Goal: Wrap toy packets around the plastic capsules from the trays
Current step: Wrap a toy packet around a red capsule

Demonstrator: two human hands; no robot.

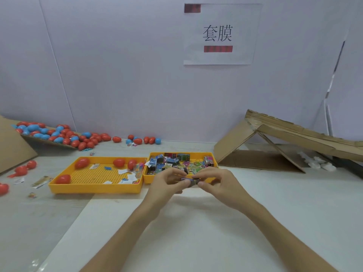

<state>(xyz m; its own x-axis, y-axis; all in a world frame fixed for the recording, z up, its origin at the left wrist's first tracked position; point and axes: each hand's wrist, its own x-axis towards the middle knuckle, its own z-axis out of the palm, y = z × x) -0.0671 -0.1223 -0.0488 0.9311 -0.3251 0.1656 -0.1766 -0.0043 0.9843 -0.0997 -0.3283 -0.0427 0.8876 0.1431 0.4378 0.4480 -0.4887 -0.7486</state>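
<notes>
Both my hands meet just in front of the right yellow tray point(213, 162). My left hand point(167, 182) and my right hand point(214, 180) pinch one small dark toy packet point(190, 181) between their fingertips, from either side. The right tray is heaped with several printed toy packets point(172, 160). The left yellow tray point(94, 188) holds several red capsules point(82, 162) along with loose paper slips. No capsule shows in either hand.
A pile of red and blue capsules point(59, 134) spills from a cardboard sheet at the back left. More red capsules point(21, 169) lie loose at the left edge. A folded cardboard box point(275, 142) stands at the back right. A paper sign hangs on the wall.
</notes>
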